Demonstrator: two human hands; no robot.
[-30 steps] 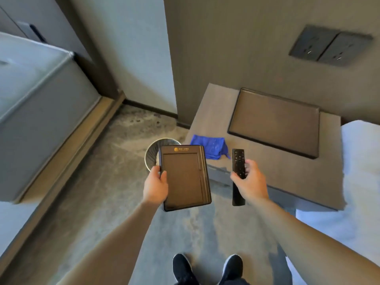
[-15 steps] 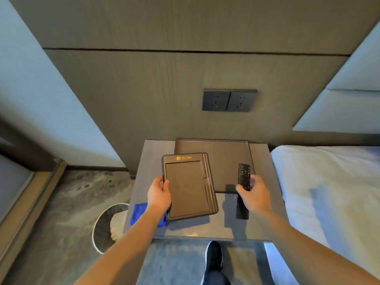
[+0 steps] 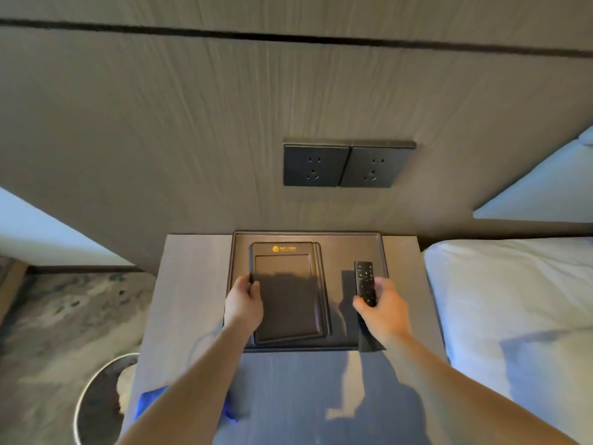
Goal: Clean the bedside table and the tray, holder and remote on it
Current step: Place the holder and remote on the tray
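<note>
One tray (image 3: 382, 248) at back of table (image 3: 192, 284), under two wall sockets (image 3: 348, 165). In tray: one holder (image 3: 288, 284), left part, left hand (image 3: 244, 305) gripping its left edge; one remote (image 3: 364, 279), right part, clasped in right hand (image 3: 383, 311). One blue cloth (image 3: 150, 401) at table's front-left corner. One bin (image 3: 93, 399) on floor left of table, white waste inside.

bare bedside table (image 3: 192, 300) left, holder (image 3: 288, 293) filling tray (image 3: 308, 237)

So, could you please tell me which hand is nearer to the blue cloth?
Left. The left hand grips the holder on the tray, up the table from the blue cloth at the near-left corner; the right hand, holding the remote, is farther right.
</note>
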